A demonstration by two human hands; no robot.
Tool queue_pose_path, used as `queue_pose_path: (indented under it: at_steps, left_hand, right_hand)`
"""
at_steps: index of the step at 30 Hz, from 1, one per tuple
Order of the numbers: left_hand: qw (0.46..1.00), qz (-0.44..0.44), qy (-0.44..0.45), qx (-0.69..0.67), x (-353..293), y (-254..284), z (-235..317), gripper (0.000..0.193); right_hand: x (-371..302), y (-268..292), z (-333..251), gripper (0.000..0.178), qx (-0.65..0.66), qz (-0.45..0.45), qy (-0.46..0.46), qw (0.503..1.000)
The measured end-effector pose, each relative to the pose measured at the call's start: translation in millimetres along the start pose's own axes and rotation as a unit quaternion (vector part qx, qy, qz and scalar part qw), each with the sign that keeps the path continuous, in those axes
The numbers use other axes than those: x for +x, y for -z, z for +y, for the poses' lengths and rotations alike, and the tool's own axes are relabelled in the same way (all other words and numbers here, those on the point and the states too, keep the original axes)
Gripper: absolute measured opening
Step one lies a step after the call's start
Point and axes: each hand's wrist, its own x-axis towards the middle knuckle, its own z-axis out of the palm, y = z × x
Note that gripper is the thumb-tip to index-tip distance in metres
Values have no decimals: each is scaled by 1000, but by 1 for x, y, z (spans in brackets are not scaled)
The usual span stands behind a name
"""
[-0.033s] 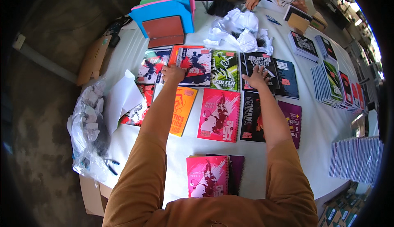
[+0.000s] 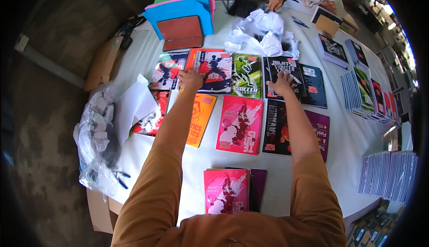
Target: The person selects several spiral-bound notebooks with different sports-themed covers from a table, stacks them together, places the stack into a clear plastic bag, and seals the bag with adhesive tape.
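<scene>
Spiral notebooks with sports covers lie in rows on the table. My left hand (image 2: pixel 191 80) rests open across the left edge of a white, navy and red notebook (image 2: pixel 220 75), beside a similar notebook (image 2: pixel 163 73). With its fingers spread, my right hand (image 2: pixel 282 84) lies on a black notebook (image 2: pixel 273 65), partly covering it. A green soccer notebook (image 2: pixel 246 75) sits between the hands. Nearer me are an orange notebook (image 2: pixel 204 113), a pink notebook (image 2: pixel 238 124), a black and red notebook (image 2: pixel 276 128) and a purple notebook (image 2: pixel 318 124), some partly hidden by my forearms.
Another pink notebook (image 2: pixel 225 191) overlaps a purple one by my body. Notebook stacks (image 2: pixel 389 173) line the right side. A plastic bag of crumpled paper (image 2: pixel 98 135) and pliers (image 2: pixel 121 180) lie left. Crumpled white paper (image 2: pixel 263 28) and a blue folder (image 2: pixel 185 19) stand farther back, near another person.
The whole view has shifted very slightly, with the table's contents sitting a touch farther right. Both hands stay on the same notebooks.
</scene>
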Motion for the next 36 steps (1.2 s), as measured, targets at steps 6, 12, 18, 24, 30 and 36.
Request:
queue_pose_path:
  at_steps: [6, 12, 18, 24, 30, 36]
  left_hand:
    - [996, 6, 68, 56, -4, -3, 18, 81]
    - [998, -33, 35, 36, -14, 9, 9, 75]
    - [933, 234, -248, -112, -49, 54, 15, 22]
    - [734, 147, -345, -567, -221, 161, -57, 15]
    - [657, 15, -200, -727, -378, 137, -169, 38]
    - [951, 88, -295, -38, -433, -6, -248, 27]
  right_hand:
    - [20, 3, 4, 70, 28, 0, 2, 1000]
    - [26, -5, 31, 54, 190, 88, 86, 974]
    - [-4, 3, 76, 42, 495, 294, 200, 793]
    - [-183, 51, 127, 25, 667, 235, 167, 687]
    - [-343, 61, 157, 29, 609, 276, 190, 719]
    - [-423, 33, 116, 21, 707, 249, 462, 474]
